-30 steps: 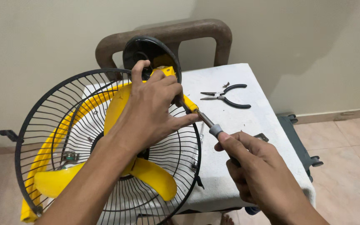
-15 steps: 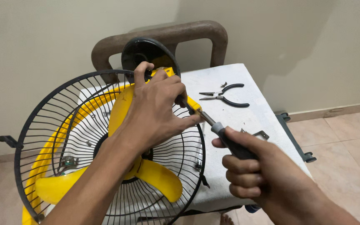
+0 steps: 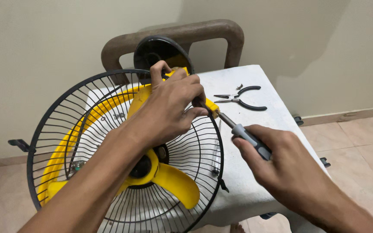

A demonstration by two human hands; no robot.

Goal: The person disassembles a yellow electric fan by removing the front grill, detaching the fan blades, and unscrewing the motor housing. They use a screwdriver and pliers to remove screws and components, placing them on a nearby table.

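A yellow fan [image 3: 173, 181] with a black wire guard [image 3: 65, 112] lies tilted on a white-covered table [image 3: 255, 121]. My left hand [image 3: 169, 108] grips the fan's yellow bracket near the black round base [image 3: 160, 49] at the top of the guard. In my right hand [image 3: 281, 164] is a screwdriver [image 3: 249, 136] with a grey and black handle. Its metal shaft points up and left, with the tip at the yellow bracket beside my left fingers.
Black-handled needle-nose pliers [image 3: 242, 100] lie on the table behind the hands, with small metal bits near them. A brown chair back [image 3: 221, 32] stands against the beige wall. A dark object with wheels [image 3: 324, 162] sits on the tiled floor to the right.
The view has shifted slightly, and the fan blades have turned inside the guard. My right hand has rolled over on the screwdriver handle, while my left hand keeps its hold on the bracket.
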